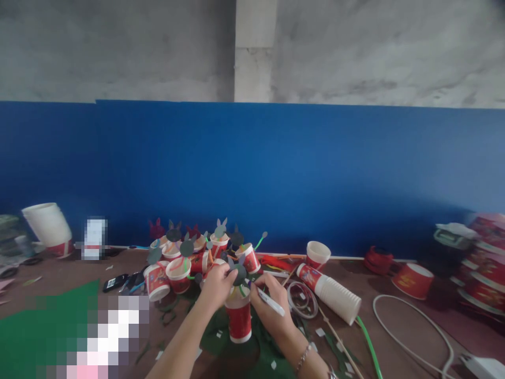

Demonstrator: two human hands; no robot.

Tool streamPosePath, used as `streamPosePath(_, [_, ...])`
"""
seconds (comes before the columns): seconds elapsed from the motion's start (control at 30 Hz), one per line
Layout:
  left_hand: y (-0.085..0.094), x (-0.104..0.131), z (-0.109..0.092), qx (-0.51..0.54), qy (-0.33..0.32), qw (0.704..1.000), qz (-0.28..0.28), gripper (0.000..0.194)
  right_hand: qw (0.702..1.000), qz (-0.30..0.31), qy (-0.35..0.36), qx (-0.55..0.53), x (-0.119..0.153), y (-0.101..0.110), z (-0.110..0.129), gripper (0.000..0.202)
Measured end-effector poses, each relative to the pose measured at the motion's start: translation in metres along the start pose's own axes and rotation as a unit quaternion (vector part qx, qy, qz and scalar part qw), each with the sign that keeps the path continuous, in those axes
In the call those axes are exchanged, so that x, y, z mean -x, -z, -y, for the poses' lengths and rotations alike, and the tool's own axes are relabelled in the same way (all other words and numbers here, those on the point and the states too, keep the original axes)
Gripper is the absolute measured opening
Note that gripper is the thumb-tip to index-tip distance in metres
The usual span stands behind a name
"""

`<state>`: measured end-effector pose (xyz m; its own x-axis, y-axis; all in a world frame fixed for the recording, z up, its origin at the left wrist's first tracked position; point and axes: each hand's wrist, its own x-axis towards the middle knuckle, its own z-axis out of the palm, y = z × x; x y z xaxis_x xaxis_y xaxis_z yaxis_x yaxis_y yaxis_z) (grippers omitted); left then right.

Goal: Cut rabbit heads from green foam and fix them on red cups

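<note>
A red paper cup with a white rim stands upright between my hands. Above its rim is a dark grey paper rabbit head, whose left edge my left hand pinches between thumb and fingers. My right hand grips a white marker, its tip close to the rabbit head; whether it touches the paper cannot be made out. Just behind my hands, several red cups carry similar rabbit heads on coloured stems.
A stack of cups lies to the right, near a coiled tube and a white cable. Green sheets and a phone lie left. Piled red tubs stand far right. A blue panel rises behind.
</note>
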<state>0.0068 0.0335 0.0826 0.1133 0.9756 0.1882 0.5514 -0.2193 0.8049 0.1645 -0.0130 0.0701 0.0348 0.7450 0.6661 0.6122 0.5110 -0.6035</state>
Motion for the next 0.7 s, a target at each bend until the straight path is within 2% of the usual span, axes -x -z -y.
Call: streamPosePath(0.7, [0.0029,0.0019,-0.0059,0.006,0.002,1.0,0.0,0.026,1.0,-0.005,0.019,0.006,-0.0017,0.001,0.003,0.012])
